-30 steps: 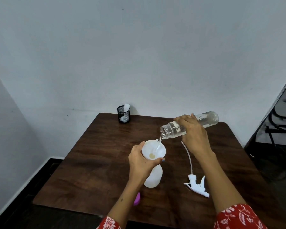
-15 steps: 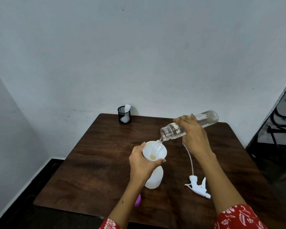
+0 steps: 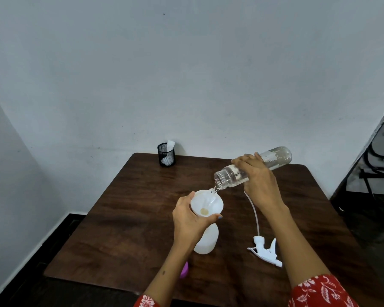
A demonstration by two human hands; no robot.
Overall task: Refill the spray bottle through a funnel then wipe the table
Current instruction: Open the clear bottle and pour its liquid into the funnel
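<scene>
The spray bottle (image 3: 205, 240) stands upright near the middle of the table (image 3: 129, 218), its spray head (image 3: 265, 251) unscrewed and lying on the wood to its right with the tube trailing away from me. A white funnel (image 3: 206, 202) sits in the bottle's neck. My left hand (image 3: 191, 220) is wrapped around the funnel's rim and the bottle's shoulder, steadying both. My right hand (image 3: 258, 180) grips a clear bottle (image 3: 251, 166) tipped almost level, its mouth just over the funnel's far edge, with a thin stream of water running in. I judge the refill to be under way, step 1 of 2. Screwing the spray head back on and wiping the table remain. A black mesh cup (image 3: 166, 154) holding something white waits at the far edge.
</scene>
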